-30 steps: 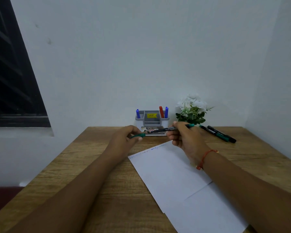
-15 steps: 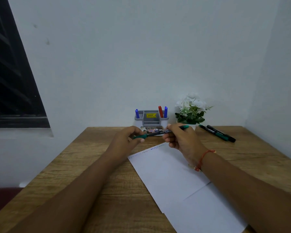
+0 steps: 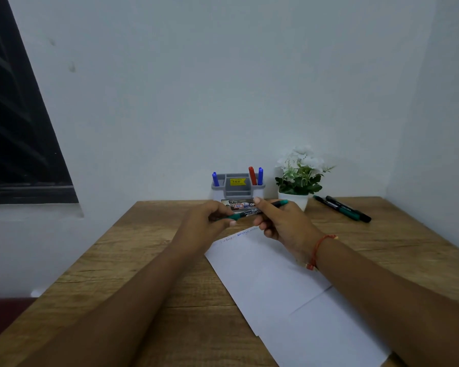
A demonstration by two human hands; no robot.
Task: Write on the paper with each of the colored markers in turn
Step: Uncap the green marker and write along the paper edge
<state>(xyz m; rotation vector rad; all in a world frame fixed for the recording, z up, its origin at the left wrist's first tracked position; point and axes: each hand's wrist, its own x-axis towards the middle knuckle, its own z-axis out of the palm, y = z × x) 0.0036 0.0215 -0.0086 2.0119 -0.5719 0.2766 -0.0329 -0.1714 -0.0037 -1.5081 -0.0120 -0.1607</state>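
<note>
A green marker is held level above the far edge of the white paper. My left hand grips its green cap end, and my right hand holds the black barrel, whose green tail sticks out to the right. The cap sits against the barrel. Faint writing runs along the paper's top edge. Two blue markers and a red one stand in the grey holder at the back. Two more markers, one green and one black, lie on the table at the right.
A potted white-flowered plant stands right of the holder against the wall. The wooden table meets walls at the back and right. A dark window is at the left.
My hands have come closer together, and the marker's barrel has slid to the left into the cap held by my left hand.
</note>
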